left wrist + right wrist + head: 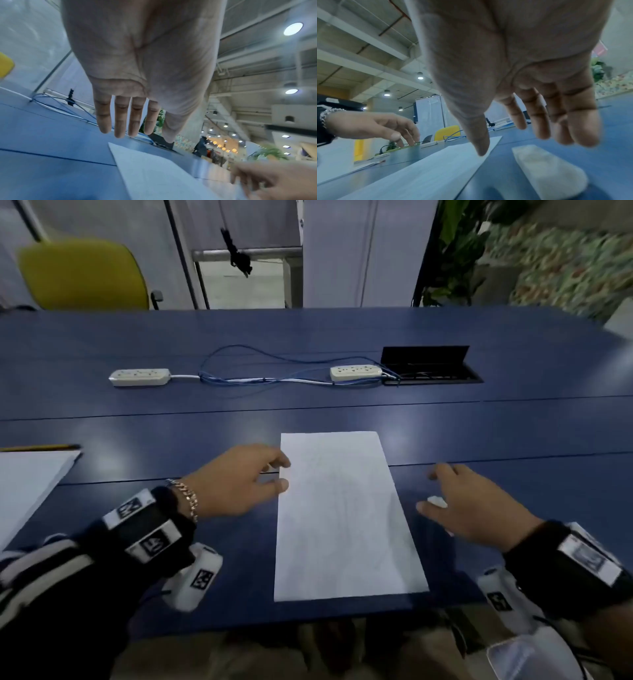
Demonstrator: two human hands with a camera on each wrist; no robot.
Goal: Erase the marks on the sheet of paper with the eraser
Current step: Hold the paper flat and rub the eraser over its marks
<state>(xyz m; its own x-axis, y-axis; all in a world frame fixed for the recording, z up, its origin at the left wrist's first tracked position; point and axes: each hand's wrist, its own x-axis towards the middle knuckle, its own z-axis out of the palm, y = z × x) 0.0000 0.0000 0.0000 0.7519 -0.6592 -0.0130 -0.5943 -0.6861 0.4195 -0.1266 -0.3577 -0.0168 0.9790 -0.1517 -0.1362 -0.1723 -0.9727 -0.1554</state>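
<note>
A white sheet of paper [342, 515] with faint pencil marks lies lengthwise on the blue table [171, 436], near its front edge. My left hand [282, 474] is at the sheet's upper left edge with its fingers straight and holding nothing; the left wrist view shows the left hand [133, 121] above the sheet [163, 175]. A small white eraser [437, 501] lies on the table just right of the sheet. My right hand [445, 487] hovers over it, spread open. In the right wrist view the eraser [547, 169] lies free under the right hand [522, 115], not gripped.
Two white power strips [138, 376] [356, 372] joined by blue cables [260, 371] lie across the table's middle, beside an open black cable box [428, 364]. A second sheet [27, 484] and a pencil [41, 447] are at the left edge. A yellow chair [82, 275] stands behind.
</note>
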